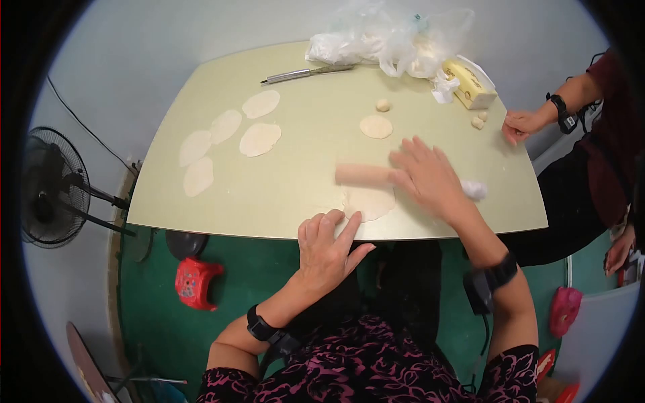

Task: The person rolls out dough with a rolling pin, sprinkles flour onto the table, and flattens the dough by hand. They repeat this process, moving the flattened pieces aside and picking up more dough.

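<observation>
My left hand (pixel 327 253) is at the table's near edge, its index fingertip on the rim of a thin round dough wrapper (pixel 373 201) and its thumb held apart. My right hand (pixel 428 176), slightly blurred, lies with stretched fingers over the right end of a wooden rolling pin (pixel 361 174). The pin crosses the wrapper's far part; the end under my palm is hidden. Beyond it sit a smaller flattened dough round (pixel 375 127) and a dough ball (pixel 383 105). Several rolled wrappers (pixel 261 140) are spread over the left side of the table.
At the back of the table (pixel 302 195) are a metal-handled tool (pixel 295 75), plastic bags (pixel 396 40) and a yellow tissue box (pixel 470 84). Small dough pieces (pixel 478 121) lie near another person's hand (pixel 524 125). A white lump (pixel 474 190) is beside my right wrist. A fan (pixel 54 188) stands left.
</observation>
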A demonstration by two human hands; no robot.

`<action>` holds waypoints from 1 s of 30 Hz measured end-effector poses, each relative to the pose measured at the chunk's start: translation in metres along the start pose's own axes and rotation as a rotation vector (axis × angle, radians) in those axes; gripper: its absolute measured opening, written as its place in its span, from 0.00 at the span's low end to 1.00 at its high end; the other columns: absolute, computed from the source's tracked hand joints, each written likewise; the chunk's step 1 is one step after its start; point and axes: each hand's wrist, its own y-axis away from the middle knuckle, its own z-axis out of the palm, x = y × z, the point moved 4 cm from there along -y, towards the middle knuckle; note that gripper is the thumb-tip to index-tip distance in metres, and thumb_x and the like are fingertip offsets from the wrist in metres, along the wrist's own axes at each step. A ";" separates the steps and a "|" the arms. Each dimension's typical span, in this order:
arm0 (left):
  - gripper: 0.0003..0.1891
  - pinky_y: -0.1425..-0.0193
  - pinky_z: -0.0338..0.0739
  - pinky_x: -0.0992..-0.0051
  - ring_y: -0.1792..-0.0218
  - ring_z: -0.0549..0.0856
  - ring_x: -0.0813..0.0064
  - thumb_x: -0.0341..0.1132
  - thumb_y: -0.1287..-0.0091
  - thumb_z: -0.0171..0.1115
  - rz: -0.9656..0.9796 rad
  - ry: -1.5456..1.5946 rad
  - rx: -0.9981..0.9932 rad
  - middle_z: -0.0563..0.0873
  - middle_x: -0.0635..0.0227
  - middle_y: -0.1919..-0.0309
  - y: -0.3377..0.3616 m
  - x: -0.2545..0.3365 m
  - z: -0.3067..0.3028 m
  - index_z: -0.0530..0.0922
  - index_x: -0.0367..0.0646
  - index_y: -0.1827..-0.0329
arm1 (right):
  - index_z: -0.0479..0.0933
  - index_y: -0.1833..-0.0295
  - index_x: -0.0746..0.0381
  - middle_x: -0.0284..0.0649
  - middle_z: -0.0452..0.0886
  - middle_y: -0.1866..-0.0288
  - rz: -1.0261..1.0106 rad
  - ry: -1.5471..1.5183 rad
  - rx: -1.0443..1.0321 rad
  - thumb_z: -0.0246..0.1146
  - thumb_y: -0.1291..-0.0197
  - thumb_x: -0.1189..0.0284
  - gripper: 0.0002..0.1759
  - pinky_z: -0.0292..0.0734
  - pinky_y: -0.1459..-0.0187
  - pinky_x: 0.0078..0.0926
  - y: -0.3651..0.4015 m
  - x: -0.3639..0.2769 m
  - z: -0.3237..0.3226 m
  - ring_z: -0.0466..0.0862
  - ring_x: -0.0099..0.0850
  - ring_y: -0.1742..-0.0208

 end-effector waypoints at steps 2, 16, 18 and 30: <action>0.29 0.48 0.61 0.62 0.51 0.70 0.61 0.44 0.50 0.71 0.014 0.015 0.012 0.72 0.62 0.53 0.005 -0.003 0.002 0.76 0.41 0.45 | 0.72 0.41 0.61 0.48 0.68 0.33 -0.049 -0.069 -0.080 0.54 0.37 0.54 0.26 0.53 0.32 0.52 0.017 -0.014 -0.005 0.63 0.44 0.29; 0.26 0.49 0.65 0.62 0.53 0.71 0.58 0.34 0.53 0.74 -0.063 0.089 0.075 0.72 0.60 0.55 0.012 -0.011 -0.002 0.78 0.38 0.49 | 0.68 0.37 0.63 0.48 0.63 0.30 -0.231 0.167 -0.049 0.53 0.36 0.54 0.30 0.45 0.29 0.55 0.027 -0.031 -0.005 0.57 0.41 0.26; 0.26 0.49 0.66 0.62 0.53 0.71 0.58 0.34 0.53 0.74 -0.064 0.090 0.089 0.72 0.60 0.56 0.014 -0.011 -0.001 0.78 0.37 0.49 | 0.64 0.33 0.64 0.47 0.60 0.28 -0.243 0.090 -0.125 0.56 0.39 0.55 0.33 0.42 0.29 0.55 0.045 -0.052 -0.017 0.56 0.42 0.25; 0.32 0.44 0.66 0.58 0.50 0.70 0.52 0.46 0.48 0.71 -0.079 0.075 -0.118 0.73 0.52 0.51 -0.031 -0.014 -0.017 0.74 0.33 0.45 | 0.73 0.52 0.67 0.50 0.69 0.37 -0.283 -0.054 -0.055 0.62 0.43 0.56 0.25 0.52 0.30 0.51 -0.003 -0.002 -0.008 0.62 0.42 0.29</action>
